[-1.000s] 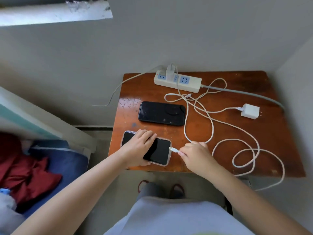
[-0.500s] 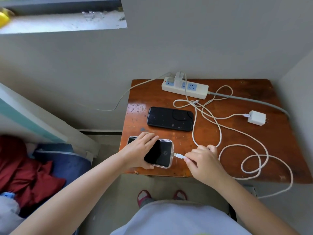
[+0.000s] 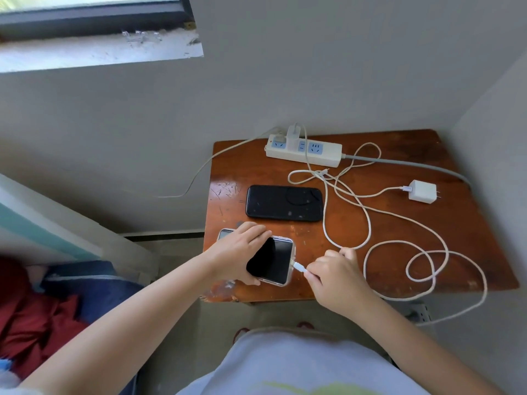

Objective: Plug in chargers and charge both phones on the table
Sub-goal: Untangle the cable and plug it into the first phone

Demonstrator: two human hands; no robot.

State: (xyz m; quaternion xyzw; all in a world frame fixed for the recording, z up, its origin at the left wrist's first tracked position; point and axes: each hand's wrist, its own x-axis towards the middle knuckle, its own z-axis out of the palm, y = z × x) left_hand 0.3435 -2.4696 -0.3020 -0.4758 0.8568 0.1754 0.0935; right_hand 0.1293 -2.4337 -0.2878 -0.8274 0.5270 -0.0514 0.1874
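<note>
A phone in a clear case (image 3: 273, 259) is held down at the near edge of the brown tabletop (image 3: 356, 223) by the left hand (image 3: 236, 252); its fingers (image 3: 253, 230) are laid flat and a little spread over the top of the screen, with the thumb curled under the near side. The small white plug (image 3: 299, 267) of a charger cable (image 3: 368, 223) is pinched by the right hand (image 3: 333, 276), with its fingers pressed together just behind the plug. The tip is right at the phone's end, but whether it is fully pushed in cannot be told. This cable can be followed up to the white charger block (image 3: 293, 135) that is stuck in the power strip (image 3: 328, 152). The phone is likely hard, smooth and a bit slippery, so it is best gripped by its long sides and kept flat while the plug is pushed straight in. The plug is tiny and stiff and should be held close to its end; the cable is soft and floppy and gives no push. A second black phone (image 3: 283, 203) lies further back, with nothing plugged in. A second charger block (image 3: 422, 191) lies loose on the right, not yet in the strip, with its cable looped in a tangle that could be snagged.
</note>
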